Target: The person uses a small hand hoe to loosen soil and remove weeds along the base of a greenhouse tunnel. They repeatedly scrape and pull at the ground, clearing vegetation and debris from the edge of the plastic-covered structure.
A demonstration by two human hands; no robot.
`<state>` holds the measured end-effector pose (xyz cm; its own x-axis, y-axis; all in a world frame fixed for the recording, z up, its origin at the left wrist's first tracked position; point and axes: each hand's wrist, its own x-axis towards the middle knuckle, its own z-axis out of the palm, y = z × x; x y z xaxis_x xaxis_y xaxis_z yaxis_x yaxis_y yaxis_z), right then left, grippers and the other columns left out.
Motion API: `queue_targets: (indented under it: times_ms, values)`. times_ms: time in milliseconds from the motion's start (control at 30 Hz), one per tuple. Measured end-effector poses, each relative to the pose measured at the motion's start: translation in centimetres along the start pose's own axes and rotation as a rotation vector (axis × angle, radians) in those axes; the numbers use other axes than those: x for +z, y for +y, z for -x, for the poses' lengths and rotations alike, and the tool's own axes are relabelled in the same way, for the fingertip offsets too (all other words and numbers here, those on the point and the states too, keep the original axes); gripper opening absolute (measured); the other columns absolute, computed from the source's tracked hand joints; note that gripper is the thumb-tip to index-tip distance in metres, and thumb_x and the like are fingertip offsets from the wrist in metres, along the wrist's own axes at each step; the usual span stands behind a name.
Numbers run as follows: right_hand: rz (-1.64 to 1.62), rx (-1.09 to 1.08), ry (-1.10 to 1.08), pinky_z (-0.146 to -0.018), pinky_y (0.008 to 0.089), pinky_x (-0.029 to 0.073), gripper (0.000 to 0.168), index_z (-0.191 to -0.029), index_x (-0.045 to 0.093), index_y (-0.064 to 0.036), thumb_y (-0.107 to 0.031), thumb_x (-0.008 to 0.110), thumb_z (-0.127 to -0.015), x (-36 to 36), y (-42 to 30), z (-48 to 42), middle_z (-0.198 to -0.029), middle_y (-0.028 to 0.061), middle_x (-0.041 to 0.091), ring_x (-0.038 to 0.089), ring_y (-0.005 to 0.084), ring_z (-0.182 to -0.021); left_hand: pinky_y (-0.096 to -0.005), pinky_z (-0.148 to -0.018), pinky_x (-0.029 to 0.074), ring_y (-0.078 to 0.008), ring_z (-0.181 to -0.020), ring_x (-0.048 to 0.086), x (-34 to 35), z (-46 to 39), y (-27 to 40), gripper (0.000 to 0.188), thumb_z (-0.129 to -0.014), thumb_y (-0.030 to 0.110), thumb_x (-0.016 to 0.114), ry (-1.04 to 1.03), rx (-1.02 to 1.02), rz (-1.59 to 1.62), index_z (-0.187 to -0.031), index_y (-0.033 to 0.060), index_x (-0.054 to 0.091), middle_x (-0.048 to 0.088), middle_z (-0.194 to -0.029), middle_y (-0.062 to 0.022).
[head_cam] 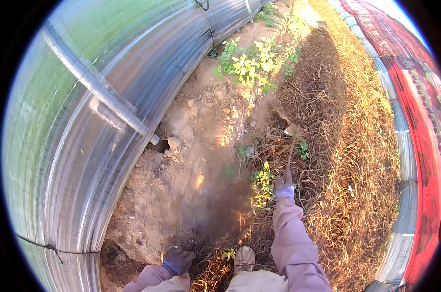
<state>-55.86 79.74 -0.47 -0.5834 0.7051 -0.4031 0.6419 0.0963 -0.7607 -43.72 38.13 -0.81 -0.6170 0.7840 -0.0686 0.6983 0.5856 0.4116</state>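
My right hand [284, 189], in a grey-purple work glove, reaches forward and grips the thin handle of a short hand tool [292, 151]. Its small light blade [289, 130] lies out over the dry stalks; whether it is a hoe or a sickle is hard to tell. Beside that hand, on its left, grows a leafy green weed [263, 182]. My left hand [177, 261], also gloved, is low in the view near my left leg, fingers bent; whether they hold anything is unclear. Between the hands a dark brown blur [222, 208] of something moving hides part of the ground.
A plastic-film greenhouse wall [85, 146] with a metal pipe [96, 85] curves along the left. Bare soil [202, 106] lies beside it, with a hole [160, 145] below the pipe. Taller weeds [253, 62] grow ahead. Dry straw [362, 175] and red sheeting [421, 160] flank the right.
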Motion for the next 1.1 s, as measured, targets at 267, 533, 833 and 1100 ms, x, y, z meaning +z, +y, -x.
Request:
queue_targets:
  times_ms: [267,533,833,1100]
  values:
    - [-0.530,-0.017,-0.373,-0.025,0.0221,0.031,0.056,-0.128,0.026,-0.005,-0.005,0.047,-0.077,-2.5,-0.3,8.9,-0.053,0.0026,0.044,0.040,0.0115,-0.030,-0.0310,-0.050,0.041,-0.0159,-0.061,0.054,0.0,-0.1,-0.5,0.027,-0.062,0.019,0.060,0.120,0.070,0.022,-0.088,0.0179,0.057,0.056,-0.070,0.0028]
    - [-1.018,0.310,-0.641,-0.031,0.0257,0.035,0.052,-0.127,0.029,-0.007,-0.007,0.046,-0.078,-5.2,2.0,18.2,-0.055,0.0011,0.043,0.041,0.0116,-0.035,-0.0315,-0.065,0.041,-0.0166,-0.073,0.053,-1.7,-0.3,0.0,0.025,-0.068,0.024,0.055,0.037,0.005,-0.011,-0.092,0.0168,0.053,0.054,-0.074,0.0030]
    - [-0.014,-0.452,0.039,-0.043,0.0172,0.035,0.057,-0.128,0.028,-0.004,0.002,0.046,-0.074,-6.7,5.7,16.2,-0.068,-0.0005,0.041,0.039,0.0050,-0.053,-0.0335,-0.069,0.043,-0.0196,-0.080,0.053,-2.8,-0.1,0.4,0.031,-0.070,0.023,0.052,-0.274,-0.034,0.023,-0.100,0.0163,0.050,0.056,-0.083,0.0001]
    - [-0.327,-0.199,-0.099,-0.032,0.0200,0.032,0.049,-0.123,0.034,-0.005,0.004,0.043,-0.076,-8.0,2.3,20.7,-0.064,-0.0005,0.043,0.037,0.0064,-0.039,-0.0351,-0.072,0.042,-0.0217,-0.080,0.054,-4.0,0.1,0.8,0.032,-0.072,0.023,0.052,-0.095,-0.032,-0.018,-0.103,0.0161,0.050,0.057,-0.088,-0.0018]
